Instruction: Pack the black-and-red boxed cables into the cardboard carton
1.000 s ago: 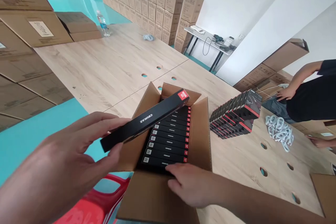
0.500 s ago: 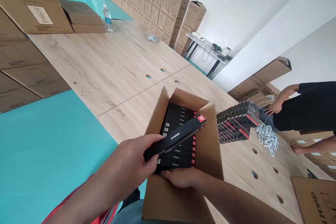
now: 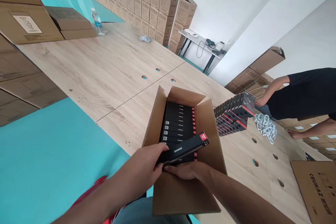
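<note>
My left hand (image 3: 151, 162) is closed around one end of a slim black box (image 3: 183, 148) with a red end label, held at a slant over an open cardboard carton (image 3: 214, 136). Inside the carton stands a row of several matching black boxes (image 3: 180, 119), packed tightly, their red ends to the right. My right hand (image 3: 185, 170) reaches over the carton's near side, at the near end of the row and just below the held box. Most of its fingers are hidden there. The carton's near flap (image 3: 183, 196) hangs outward toward my lap.
On the wooden table (image 3: 118, 66) are stacked black packages (image 3: 233, 110), coiled white cables (image 3: 265, 126), a water bottle (image 3: 97, 22) and another carton (image 3: 317, 189). A person in a black shirt (image 3: 309, 92) stands at the right. Cartons (image 3: 157, 10) line the back wall.
The held box has come lower and nearer to me, toward the near end of the row. My right hand stays at that end. The view has shifted slightly.
</note>
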Demonstrator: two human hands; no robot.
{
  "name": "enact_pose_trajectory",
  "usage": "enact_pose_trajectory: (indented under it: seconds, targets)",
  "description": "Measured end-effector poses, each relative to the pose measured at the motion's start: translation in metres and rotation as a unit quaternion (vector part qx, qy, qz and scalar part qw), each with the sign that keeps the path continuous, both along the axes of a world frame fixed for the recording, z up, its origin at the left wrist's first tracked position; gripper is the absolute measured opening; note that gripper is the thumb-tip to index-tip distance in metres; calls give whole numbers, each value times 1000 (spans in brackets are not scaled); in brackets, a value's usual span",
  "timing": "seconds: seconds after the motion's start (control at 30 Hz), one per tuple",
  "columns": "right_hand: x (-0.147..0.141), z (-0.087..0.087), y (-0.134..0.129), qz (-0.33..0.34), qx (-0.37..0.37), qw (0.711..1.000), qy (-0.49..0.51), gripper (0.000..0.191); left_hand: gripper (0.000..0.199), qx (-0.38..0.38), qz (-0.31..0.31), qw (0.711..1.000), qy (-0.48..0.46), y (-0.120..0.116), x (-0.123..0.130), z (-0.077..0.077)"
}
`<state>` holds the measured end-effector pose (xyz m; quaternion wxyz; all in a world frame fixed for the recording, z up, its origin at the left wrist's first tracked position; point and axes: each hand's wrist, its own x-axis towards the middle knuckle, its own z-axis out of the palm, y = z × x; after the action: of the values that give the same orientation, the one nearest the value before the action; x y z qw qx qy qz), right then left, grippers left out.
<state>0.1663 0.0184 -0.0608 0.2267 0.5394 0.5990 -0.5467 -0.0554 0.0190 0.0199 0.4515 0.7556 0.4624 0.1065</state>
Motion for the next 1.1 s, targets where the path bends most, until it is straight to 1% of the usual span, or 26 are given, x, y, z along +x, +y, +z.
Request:
enact_pose_trajectory:
  seconds: [0.03, 0.1, 0.2, 0.23, 0.3, 0.37, 0.4, 0.47, 0.53, 0.63, 0.7, 0.77, 0.87, 0.93, 1.0, 1.03, 1.1]
  targets:
    - [6, -2, 0, 13, -6, 1000, 19, 87, 30, 1, -12, 1000, 9, -3, 4, -4]
    - [17, -6, 0, 44, -9, 997, 70, 83, 32, -5, -36, 998, 50, -8, 14, -8]
    - [28, -8, 2, 73, 22, 985, 152, 73, 38, -23, -74, 985, 154, -9, 31, -9]
    - [29, -7, 3, 82, 24, 982, 168, 75, 40, -23, -88, 978, 189, -9, 37, -8]
    - [31, -4, 6, 101, 16, 977, 189, 86, 42, -12, -122, 962, 242, -6, 47, -8]
    - [31, 1, 6, 119, 13, 976, 184, 99, 41, 6, -157, 950, 270, -5, 56, -8]
    - [31, 3, 6, 124, 23, 976, 176, 102, 40, 15, -172, 944, 280, -5, 59, -9]
    - [34, 10, 3, 134, 46, 975, 170, 96, 40, 36, -194, 934, 297, -4, 65, -8]
    - [38, 17, -1, 132, 55, 978, 150, 91, 44, 51, -208, 926, 311, -4, 70, -6]
    - [43, 27, -7, 105, 57, 988, 100, 97, 50, 60, -227, 917, 324, -2, 77, 1]
    - [43, 32, -9, 92, 57, 992, 66, 102, 50, 64, -228, 913, 334, -1, 82, 5]
    - [41, 39, -12, 83, 54, 995, 27, 102, 48, 67, -226, 909, 344, 1, 85, 7]
    - [47, 57, -21, 77, 63, 994, -41, 94, 47, 82, -238, 905, 344, 2, 83, 5]
    - [59, 75, -29, 92, 90, 990, -49, 81, 47, 90, -247, 905, 335, 2, 79, 3]
    - [79, 97, -37, 90, 120, 989, -15, 66, 46, 92, -257, 907, 321, 4, 77, 1]
    - [90, 108, -40, 70, 136, 988, 17, 61, 44, 92, -263, 907, 315, 5, 76, 1]
    - [110, 127, -44, 8, 163, 983, 84, 55, 43, 99, -275, 903, 314, 9, 77, 3]
